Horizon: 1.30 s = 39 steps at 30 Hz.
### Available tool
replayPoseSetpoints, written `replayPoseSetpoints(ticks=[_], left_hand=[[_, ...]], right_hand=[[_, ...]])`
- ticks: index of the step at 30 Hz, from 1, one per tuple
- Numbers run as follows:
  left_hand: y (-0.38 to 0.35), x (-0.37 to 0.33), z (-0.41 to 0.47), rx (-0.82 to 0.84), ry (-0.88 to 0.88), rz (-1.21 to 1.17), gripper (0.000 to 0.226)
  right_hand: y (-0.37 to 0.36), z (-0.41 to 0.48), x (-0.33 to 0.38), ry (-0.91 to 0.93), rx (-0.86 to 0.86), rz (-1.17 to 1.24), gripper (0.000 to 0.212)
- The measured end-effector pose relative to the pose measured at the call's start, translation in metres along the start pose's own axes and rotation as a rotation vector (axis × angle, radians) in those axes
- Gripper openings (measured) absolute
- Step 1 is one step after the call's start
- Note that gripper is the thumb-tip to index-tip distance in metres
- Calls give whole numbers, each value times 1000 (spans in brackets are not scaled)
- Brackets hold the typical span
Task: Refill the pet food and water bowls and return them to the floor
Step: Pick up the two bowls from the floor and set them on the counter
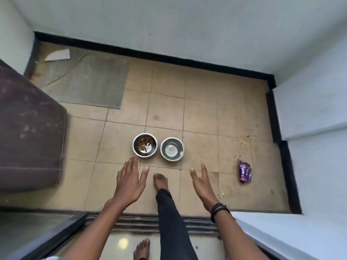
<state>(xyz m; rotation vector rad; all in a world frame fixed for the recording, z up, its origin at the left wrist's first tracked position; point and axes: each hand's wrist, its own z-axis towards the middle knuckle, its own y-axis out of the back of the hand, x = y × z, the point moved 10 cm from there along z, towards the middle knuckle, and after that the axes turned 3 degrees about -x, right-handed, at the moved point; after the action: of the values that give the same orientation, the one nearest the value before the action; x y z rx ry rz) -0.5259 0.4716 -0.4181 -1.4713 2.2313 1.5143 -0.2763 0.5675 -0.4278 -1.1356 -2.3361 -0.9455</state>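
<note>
Two steel bowls stand side by side on the tan tiled floor. The left bowl (145, 145) holds a small heap of brown kibble. The right bowl (172, 149) looks shiny inside; whether it holds water I cannot tell. My left hand (130, 182) hovers open, palm down, just below and left of the food bowl. My right hand (201, 182) is open too, fingers spread, below and right of the other bowl. Neither hand touches a bowl. A purple food pouch (244, 171) lies on the floor to the right.
My bare foot (160, 182) stands on the tiles between my hands, my other foot (142, 248) behind a door threshold (150, 222). A grey mat (84, 81) lies at the back left, a dark cushion (28, 128) at the left. White walls with black skirting (277, 128) enclose the floor.
</note>
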Motion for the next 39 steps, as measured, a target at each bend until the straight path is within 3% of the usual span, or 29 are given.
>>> replayPoseSetpoints(ticks=[4,8,13,15,17,21,29,39], left_hand=[[-64,58,128,12,121,-38,70],[-154,107,235,98,138,-14,70],[-239,208,294,44,789,-403,69],[-262,230,301,4,897,-509,69],[-278,240,312,-31,895,-617,60],[-291,253,329,-101,850,-752,39],[-282,236,324,-138,845,-933,23],[-146,123,250,-128,687,-916,25]], right_hand=[[-52,156,-49,-156,-10,179,75],[-93,287,-115,-257,-46,212,81],[-138,375,-190,-345,-4,193,74],[-151,391,-204,-350,3,235,56],[-154,402,-211,-325,-39,290,31],[-153,413,-216,-269,-77,338,23],[-152,413,-212,-349,-44,516,36],[-71,282,-131,-318,-254,680,35]])
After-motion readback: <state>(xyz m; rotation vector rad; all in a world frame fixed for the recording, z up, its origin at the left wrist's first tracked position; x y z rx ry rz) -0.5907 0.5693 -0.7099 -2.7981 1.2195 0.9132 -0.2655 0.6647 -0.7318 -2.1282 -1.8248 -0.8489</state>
